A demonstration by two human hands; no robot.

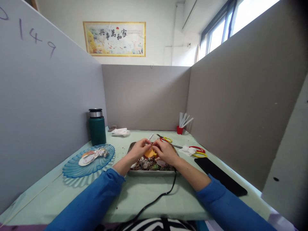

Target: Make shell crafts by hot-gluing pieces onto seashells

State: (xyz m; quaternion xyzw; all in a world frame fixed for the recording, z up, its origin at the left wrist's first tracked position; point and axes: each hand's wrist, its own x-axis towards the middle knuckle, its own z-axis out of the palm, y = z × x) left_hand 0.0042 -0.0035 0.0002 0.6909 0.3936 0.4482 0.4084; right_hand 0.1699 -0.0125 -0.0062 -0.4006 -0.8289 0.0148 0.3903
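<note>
Over a metal tray [154, 173] full of mixed seashells [145, 164], my two hands meet with fingertips close together. My left hand [141, 149] is closed in a pinch at the upper edge of an orange shell [149, 153]. From the other side my right hand [166, 152] also pinches, just above the shell. What lies between its fingertips is too small and covered to make out. A thin white stick [151, 137] shows behind the fingers. A green-patterned shell [156, 167] lies near the tray's front.
On the left are a blue scalloped plate [72, 169] bearing shells and a green bottle [97, 131]. Scissors [166, 139], more scissors [200, 152], a black slab [220, 176] and a red cup [179, 130] of white sticks stand right. A black cord [156, 197] crosses the front.
</note>
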